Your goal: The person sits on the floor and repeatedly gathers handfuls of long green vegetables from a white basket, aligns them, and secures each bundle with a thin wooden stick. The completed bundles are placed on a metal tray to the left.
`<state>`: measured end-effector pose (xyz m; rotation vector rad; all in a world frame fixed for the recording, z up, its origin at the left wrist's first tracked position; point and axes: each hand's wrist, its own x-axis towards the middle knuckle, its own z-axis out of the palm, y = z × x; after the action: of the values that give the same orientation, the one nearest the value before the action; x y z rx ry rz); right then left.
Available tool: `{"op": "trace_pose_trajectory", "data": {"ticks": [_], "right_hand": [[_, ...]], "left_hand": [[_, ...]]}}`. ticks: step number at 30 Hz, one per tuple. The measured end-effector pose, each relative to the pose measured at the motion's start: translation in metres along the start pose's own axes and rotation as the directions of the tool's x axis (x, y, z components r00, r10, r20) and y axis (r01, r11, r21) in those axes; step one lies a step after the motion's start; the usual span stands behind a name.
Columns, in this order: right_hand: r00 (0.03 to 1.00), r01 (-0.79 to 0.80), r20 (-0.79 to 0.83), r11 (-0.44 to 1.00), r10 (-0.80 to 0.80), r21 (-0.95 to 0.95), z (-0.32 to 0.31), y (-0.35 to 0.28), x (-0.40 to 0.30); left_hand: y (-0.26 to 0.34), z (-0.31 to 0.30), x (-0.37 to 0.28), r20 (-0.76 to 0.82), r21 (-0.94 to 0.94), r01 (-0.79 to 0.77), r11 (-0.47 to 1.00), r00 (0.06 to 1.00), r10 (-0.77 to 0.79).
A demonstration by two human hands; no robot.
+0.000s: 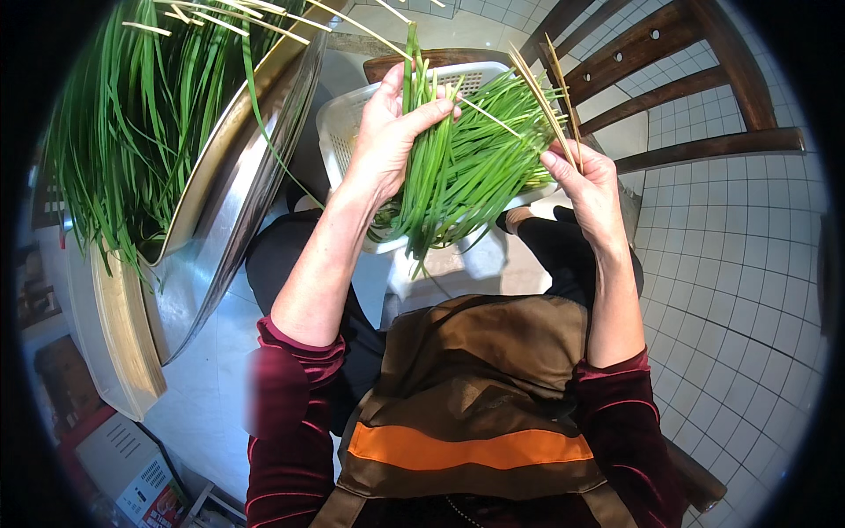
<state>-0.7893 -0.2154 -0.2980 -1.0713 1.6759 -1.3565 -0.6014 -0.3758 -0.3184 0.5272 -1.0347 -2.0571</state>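
My left hand (393, 129) grips a small bunch of garlic chives (429, 165) near the cut ends, thumb across the stems. The leaves hang down over the near side of a white plastic basket (340, 125). A thin bamboo skewer (488, 115) sticks out to the right of this bunch. Between thumb and fingers, my right hand (584, 181) holds several bamboo skewers (538, 86), their tips pointing up and away from me. More loose chives (508, 145) fill the basket, lying with their pale ends towards the right hand.
At the left, a large metal basin (228, 165) holds many skewered chives (152, 119), with skewer ends showing at the top. Wooden chair slats (660, 109) rise at the right, before a tiled surface (719, 264). A box (138, 468) sits at the lower left.
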Motion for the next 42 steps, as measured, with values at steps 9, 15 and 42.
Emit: {"op": "trace_pose_trajectory", "data": {"ticks": [9,15,42], "right_hand": [[1.000,-0.004,0.010,1.000,0.005,-0.011,-0.001,0.001,0.000],[1.000,-0.003,0.004,1.000,0.003,-0.014,-0.001,0.002,0.001],[0.995,-0.077,0.073,0.993,0.071,0.090,0.007,0.002,-0.002]], "left_hand": [[0.007,-0.001,-0.001,0.003,-0.047,0.083,0.995,0.997,-0.083],[0.009,0.000,-0.001,0.019,-0.027,0.090,0.996,0.996,-0.090],[-0.011,0.016,-0.013,0.089,0.082,0.260,0.962,0.959,-0.267]]}}
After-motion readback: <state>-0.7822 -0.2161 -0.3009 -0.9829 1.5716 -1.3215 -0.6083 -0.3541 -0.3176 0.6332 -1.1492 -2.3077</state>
